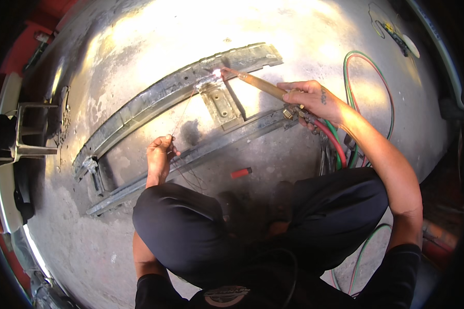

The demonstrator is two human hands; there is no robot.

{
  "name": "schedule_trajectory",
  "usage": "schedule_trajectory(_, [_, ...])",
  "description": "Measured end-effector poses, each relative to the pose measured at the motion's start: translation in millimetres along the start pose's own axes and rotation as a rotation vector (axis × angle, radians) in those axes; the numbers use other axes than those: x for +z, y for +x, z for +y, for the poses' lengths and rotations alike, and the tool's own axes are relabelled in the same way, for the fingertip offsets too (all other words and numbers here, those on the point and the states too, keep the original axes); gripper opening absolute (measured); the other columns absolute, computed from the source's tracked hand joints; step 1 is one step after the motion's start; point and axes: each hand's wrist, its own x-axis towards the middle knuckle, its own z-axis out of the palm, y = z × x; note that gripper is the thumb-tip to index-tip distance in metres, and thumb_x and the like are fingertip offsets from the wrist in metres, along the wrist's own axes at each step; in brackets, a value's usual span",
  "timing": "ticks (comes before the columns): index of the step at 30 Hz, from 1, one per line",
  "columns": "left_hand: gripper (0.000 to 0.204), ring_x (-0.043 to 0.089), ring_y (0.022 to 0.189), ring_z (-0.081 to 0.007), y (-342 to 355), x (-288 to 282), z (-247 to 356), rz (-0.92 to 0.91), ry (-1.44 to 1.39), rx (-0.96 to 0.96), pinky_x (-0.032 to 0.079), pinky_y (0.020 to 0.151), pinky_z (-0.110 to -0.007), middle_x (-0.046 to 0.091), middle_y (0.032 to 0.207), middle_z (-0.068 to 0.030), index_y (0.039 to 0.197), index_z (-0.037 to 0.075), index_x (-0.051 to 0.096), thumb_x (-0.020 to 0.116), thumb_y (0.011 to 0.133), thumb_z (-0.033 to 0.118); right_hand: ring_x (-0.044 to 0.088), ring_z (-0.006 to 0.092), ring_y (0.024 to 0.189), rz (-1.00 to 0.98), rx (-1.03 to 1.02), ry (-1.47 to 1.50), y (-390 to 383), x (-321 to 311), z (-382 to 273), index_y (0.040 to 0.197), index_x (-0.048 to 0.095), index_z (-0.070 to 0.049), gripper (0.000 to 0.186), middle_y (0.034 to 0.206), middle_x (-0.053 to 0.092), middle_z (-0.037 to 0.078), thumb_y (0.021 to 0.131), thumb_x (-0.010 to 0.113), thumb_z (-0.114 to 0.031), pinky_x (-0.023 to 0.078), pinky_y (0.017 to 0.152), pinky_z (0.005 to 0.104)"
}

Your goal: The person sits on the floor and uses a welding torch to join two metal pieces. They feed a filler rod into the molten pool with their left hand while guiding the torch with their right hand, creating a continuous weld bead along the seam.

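Left hand [161, 153], fingertips pinched on a thin, wiry rod [183, 114] slanting forward over a straight, scuffed metal bar [216, 146]. Right hand [312, 100], fingers wrapped around a tapered torch [260, 84] with rubbery hoses [336, 144]. Beyond: flat, holed bracket [227, 103]; then, on rough concrete [113, 247], a curved, grey metal beam [144, 105], glowing brightly beside the torch's tip.

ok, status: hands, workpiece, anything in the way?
Right hand gripping torch, bright glow at curved metal beam. Left hand pinching thin rod, upper end by beam. Red cylinder on floor, not blocking torch.
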Motion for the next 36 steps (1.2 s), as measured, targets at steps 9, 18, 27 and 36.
schedule_trajectory(9, [0.021,0.061,0.063,-0.0161,-0.9,1.4,1.0,-0.004,-0.003,0.006,0.057,0.061,-0.034,0.061,0.073,-0.0047,0.092,0.001,0.070,0.069,0.104,0.018,0.062,0.0125,0.056,-0.007,-0.005,0.014,-0.9,0.5,-0.9,0.157,0.046,-0.002,0.059,0.087,0.061,0.004,0.106,0.061,-0.026,0.050,0.044,0.0272])
schedule_trajectory(18, [0.021,0.060,0.063,-0.0160,0.4,1.2,-1.0,0.002,-0.005,0.007,0.057,0.061,-0.034,0.058,0.071,-0.0030,0.093,0.000,0.070,0.069,0.103,0.018,0.062,0.0125,0.056,-0.014,-0.006,0.033,-0.6,-0.4,0.2,0.157,0.045,-0.001,0.059,0.087,0.061,0.004,0.106,0.061,-0.025,0.050,0.044,0.0273])
schedule_trajectory(27, [0.021,0.060,0.063,-0.0165,-0.9,2.7,1.6,-0.007,-0.004,0.005,0.057,0.061,-0.034,0.059,0.072,-0.0036,0.094,0.000,0.070,0.069,0.103,0.019,0.062,0.0124,0.055,-0.004,0.001,0.008,-0.5,0.2,-0.3,0.157,0.046,0.000,0.059,0.088,0.060,0.004,0.106,0.062,-0.025,0.050,0.044,0.0272])
schedule_trajectory(36, [0.021,0.060,0.063,-0.0158,1.3,3.6,-0.8,0.001,-0.001,0.010,0.057,0.061,-0.034,0.059,0.072,-0.0033,0.093,0.000,0.069,0.070,0.103,0.018,0.063,0.0128,0.056,-0.007,-0.017,-0.007,1.3,-1.3,2.4,0.156,0.047,0.000,0.059,0.094,0.063,0.007,0.105,0.062,-0.027,0.051,0.045,0.0272])
